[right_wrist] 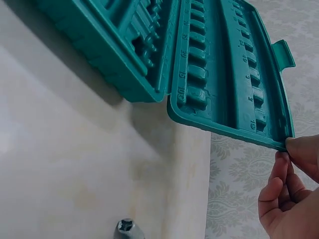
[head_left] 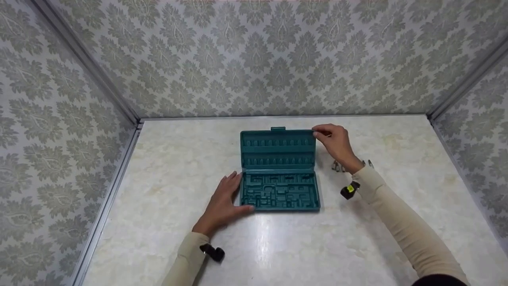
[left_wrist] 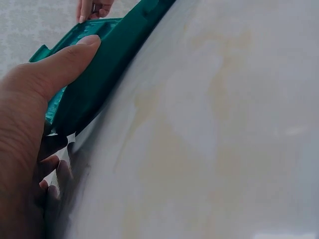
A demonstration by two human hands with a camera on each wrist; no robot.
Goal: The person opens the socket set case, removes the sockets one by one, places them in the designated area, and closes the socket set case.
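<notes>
A teal plastic socket set case (head_left: pixel 279 192) lies opened on the table, its moulded recesses bare. Its lid (head_left: pixel 278 149) stands raised at the back, with rows of socket slots and embossed numbers. At the front left corner my left hand (head_left: pixel 224 200) holds the base, thumb (left_wrist: pixel 75 62) on the front rim and fingers along the left side. My right hand (head_left: pixel 335 143) pinches the lid's far right corner between thumb (right_wrist: pixel 301 152) and fingers. Several small metal sockets (head_left: pixel 336 166) lie near the right wrist, which partly hides them.
The pale marbled table (head_left: pixel 170 159) reaches back to a patterned wall (head_left: pixel 258 59), with side walls left and right. One metal socket (right_wrist: pixel 127 229) shows close up at the bottom of the right wrist view. A latch tab (right_wrist: pixel 284 55) juts from the lid's edge.
</notes>
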